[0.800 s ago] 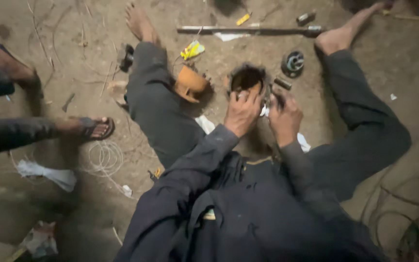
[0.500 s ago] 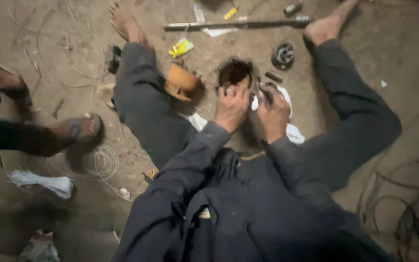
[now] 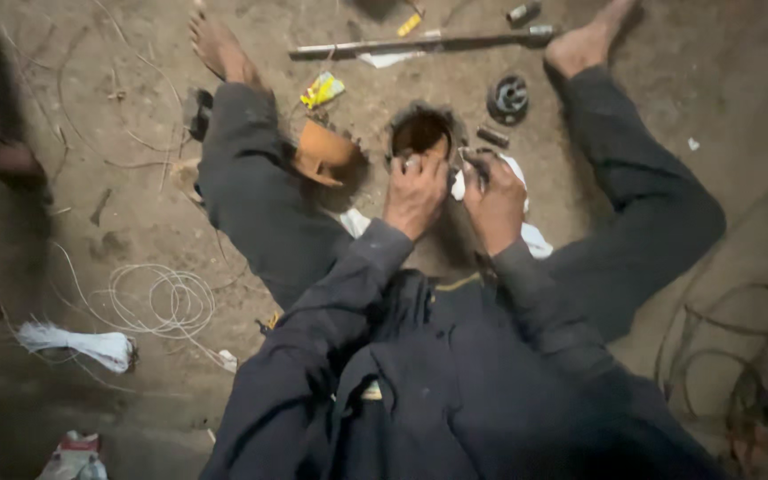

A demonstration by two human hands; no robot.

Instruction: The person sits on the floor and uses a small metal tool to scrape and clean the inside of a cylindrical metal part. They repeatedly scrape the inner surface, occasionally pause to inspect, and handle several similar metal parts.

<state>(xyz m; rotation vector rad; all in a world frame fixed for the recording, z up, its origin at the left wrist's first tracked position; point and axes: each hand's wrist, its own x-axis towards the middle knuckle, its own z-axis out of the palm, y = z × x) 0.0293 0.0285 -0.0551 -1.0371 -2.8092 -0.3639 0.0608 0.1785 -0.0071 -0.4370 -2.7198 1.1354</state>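
Stator (image 3: 421,132), a round dark ring with a coppery hollow, sits on the dirt floor (image 3: 117,178) just ahead of my fingertips, between my spread legs. There is one view only, from my head looking down.

My left hand (image 3: 415,191) lies with its fingers curled over the near rim of the stator, touching it; I cannot tell whether it truly grips or only steadies. My right hand (image 3: 493,203) is closed around something small and dark at the ring's right edge, pressed against a white cloth (image 3: 526,233) that shows under and beside it. What that small thing is, I cannot make out.

Compared with the shots from a moment back, both hands have stayed on the ring's near edge, and the stator has not shifted from its spot. What changed is my head: the view has tipped and slid a little, so the floor to my left shows more. I judge the work is in a slow, fiddly stretch at the rim, not a move of parts.

Left of my left hand lies an orange cover (image 3: 324,153), with a yellow packet (image 3: 323,89) beyond it. Ahead of both hands runs a long rod (image 3: 420,43). Beyond my right hand sits a black wheel (image 3: 508,96). Far off to my left coils white wire (image 3: 157,298).
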